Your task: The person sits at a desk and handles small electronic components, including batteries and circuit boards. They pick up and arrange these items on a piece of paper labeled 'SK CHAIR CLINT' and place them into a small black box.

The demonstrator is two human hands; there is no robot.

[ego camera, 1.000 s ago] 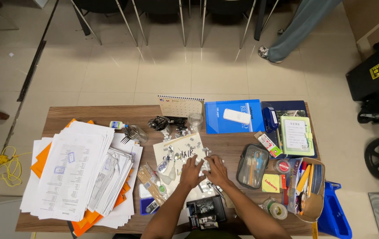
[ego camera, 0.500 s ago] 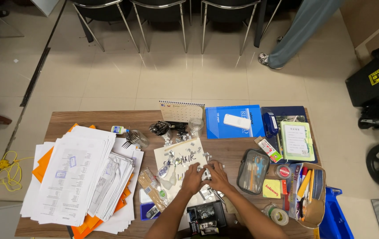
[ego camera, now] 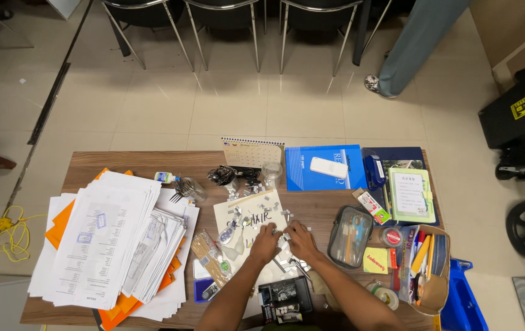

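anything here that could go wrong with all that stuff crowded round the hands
1. Small metal clips lie loose on the white sheet right by the left hand and right hand; a sweep of either could scatter them.
2. The tall paper stack is fanned out and reaches the table edge; a nudge might slide sheets off.
3. The clear glass stands just behind the sheet and could be knocked over.

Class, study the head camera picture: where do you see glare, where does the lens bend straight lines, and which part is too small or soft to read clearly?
Head view: ceiling light glares off the pale floor tiles below the chair legs; the wooden table edge bows from wide-angle distortion; the left hand and right hand meet over small metal pieces, too tiny to make out.
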